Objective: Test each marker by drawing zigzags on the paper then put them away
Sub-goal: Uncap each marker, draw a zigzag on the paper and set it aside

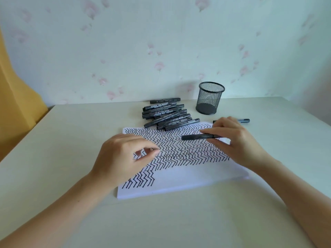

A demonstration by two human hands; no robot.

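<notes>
Both forearms reach in over the table (53,133) toward a sheet of paper (188,178) covered in black zigzags.

On the right, the right hand (238,142) holds a black marker (198,137) level above the sheet, pinched between thumb and fingers, its free end pointing left. Opposite it, the left hand (123,156) hovers over the left part of the sheet with thumb and forefinger curled close together; whether anything sits between them cannot be told. Just beyond the far edge of the sheet lies a pile of markers (164,115), some overlapping that edge. Right of the pile stands a black mesh pen cup (210,98), upright. Another marker (242,120) lies on the table behind the right hand, partly hidden by it.
</notes>
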